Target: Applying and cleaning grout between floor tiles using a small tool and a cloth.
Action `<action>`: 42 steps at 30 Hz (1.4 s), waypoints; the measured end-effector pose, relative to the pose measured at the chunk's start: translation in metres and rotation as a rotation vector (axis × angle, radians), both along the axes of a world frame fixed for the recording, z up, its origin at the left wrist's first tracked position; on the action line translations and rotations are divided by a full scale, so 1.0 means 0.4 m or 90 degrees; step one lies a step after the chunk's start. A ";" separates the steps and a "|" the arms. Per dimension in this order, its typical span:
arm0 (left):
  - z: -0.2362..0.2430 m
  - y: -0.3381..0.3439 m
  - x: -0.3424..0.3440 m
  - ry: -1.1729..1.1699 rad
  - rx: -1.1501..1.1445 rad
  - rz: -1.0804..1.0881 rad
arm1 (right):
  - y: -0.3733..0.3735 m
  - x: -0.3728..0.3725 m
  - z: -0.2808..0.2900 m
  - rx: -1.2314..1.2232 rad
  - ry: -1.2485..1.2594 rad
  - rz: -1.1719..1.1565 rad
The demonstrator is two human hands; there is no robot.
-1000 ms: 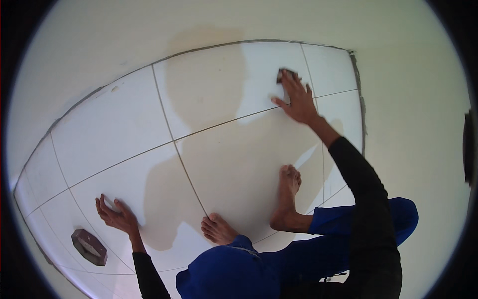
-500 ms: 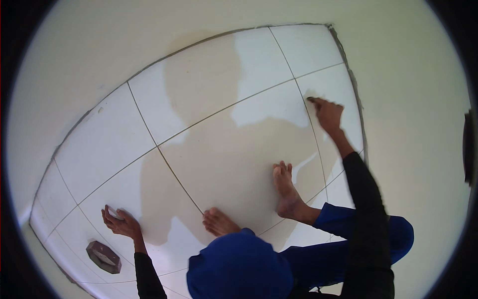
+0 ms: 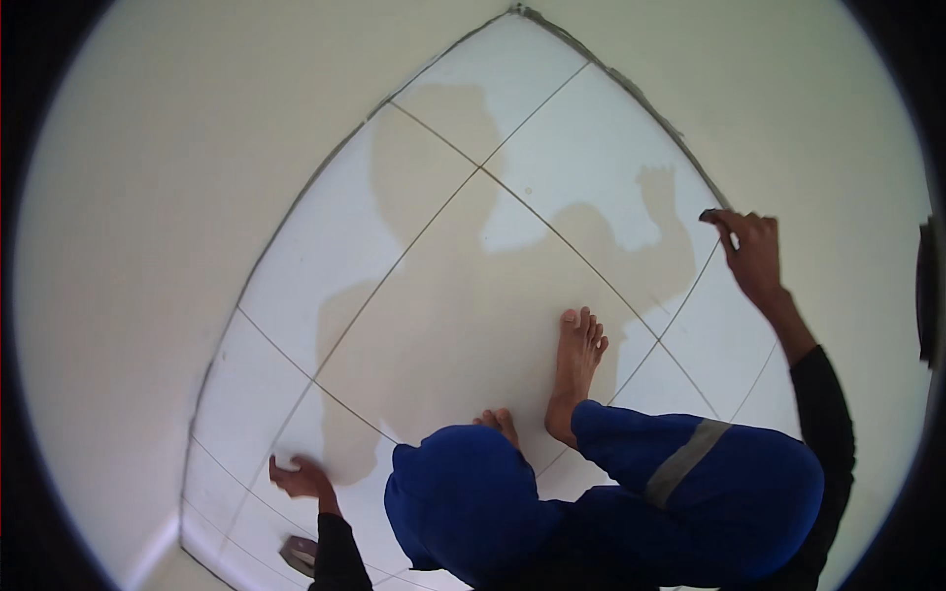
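My right hand [image 3: 751,251], at the right near the floor's edge, pinches a small dark flat piece [image 3: 709,215] between thumb and fingers. My left hand [image 3: 296,477] is low at the left on the white tiled floor [image 3: 434,305], fingers apart and bent, with nothing visible in it. Below it, partly behind my forearm, lies a dark brownish angular block [image 3: 298,554] with a paler middle. Thin dark lines run between the tiles.
Cream walls [image 3: 158,227] rise around the floor, with a rough grey strip [image 3: 641,89] along their foot, meeting in a corner at the top. My bare feet [image 3: 574,374] and bent blue-clad legs [image 3: 729,492] occupy the lower middle. A dark object [image 3: 926,291] stands at the far right rim.
My right hand has moved right and down with the small dark piece. The view has turned toward the corner. My right knee now shows more fully.
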State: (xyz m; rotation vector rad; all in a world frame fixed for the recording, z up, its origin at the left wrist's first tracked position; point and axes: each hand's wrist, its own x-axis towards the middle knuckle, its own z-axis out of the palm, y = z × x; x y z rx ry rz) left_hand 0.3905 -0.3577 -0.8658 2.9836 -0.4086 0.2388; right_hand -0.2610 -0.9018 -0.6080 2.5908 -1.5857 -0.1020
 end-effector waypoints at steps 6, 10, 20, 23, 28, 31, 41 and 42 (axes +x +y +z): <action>0.006 -0.893 -0.180 0.135 -0.264 -0.568 | 0.151 -0.131 -0.595 -0.067 -0.175 -0.283; 0.066 -1.229 -0.262 0.114 -0.194 -0.626 | 0.197 0.291 -0.577 0.143 -0.158 -0.128; 0.003 -1.312 -0.368 0.110 -0.087 -0.683 | -0.637 0.439 -0.593 0.071 -0.236 -0.283; 0.018 -1.307 -0.339 0.085 -0.077 -0.678 | -0.658 0.409 -0.613 0.060 -0.223 -0.205; 0.034 -1.326 -0.364 0.079 -0.036 -0.667 | -0.456 0.094 -0.660 -0.038 -0.277 -0.367; 0.036 -1.314 -0.367 0.088 -0.018 -0.672 | -0.463 0.176 -0.629 -0.095 -0.249 -0.483; 0.013 -1.307 -0.342 0.060 0.000 -0.678 | -0.364 -0.011 -0.638 -0.075 -0.177 -0.394; 0.016 -1.309 -0.339 0.057 -0.001 -0.678 | -0.316 -0.052 -0.615 -0.050 -0.162 -0.470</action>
